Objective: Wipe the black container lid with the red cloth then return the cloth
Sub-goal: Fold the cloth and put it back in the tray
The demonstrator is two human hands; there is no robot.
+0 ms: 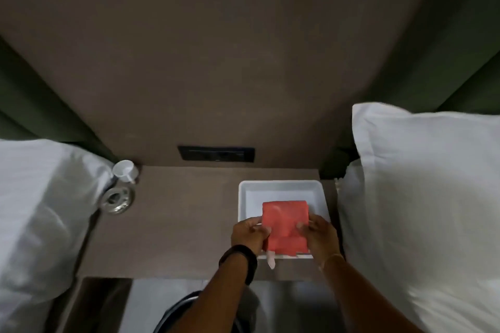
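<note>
A folded red cloth (pixel 285 226) lies over the near part of a white tray (pixel 244 197) on the brown bedside table. My left hand (pixel 250 234) grips the cloth's left edge and my right hand (pixel 320 238) holds its right edge. A white tag (pixel 270 261) hangs from the cloth's near edge. A black wristband sits on my left wrist. No black container lid is in view.
A white cup (pixel 125 170) and a round metal dish (pixel 117 199) sit at the table's far left. White pillows (pixel 422 197) flank the table on both sides. A dark switch panel (pixel 216 154) is set in the brown wall behind.
</note>
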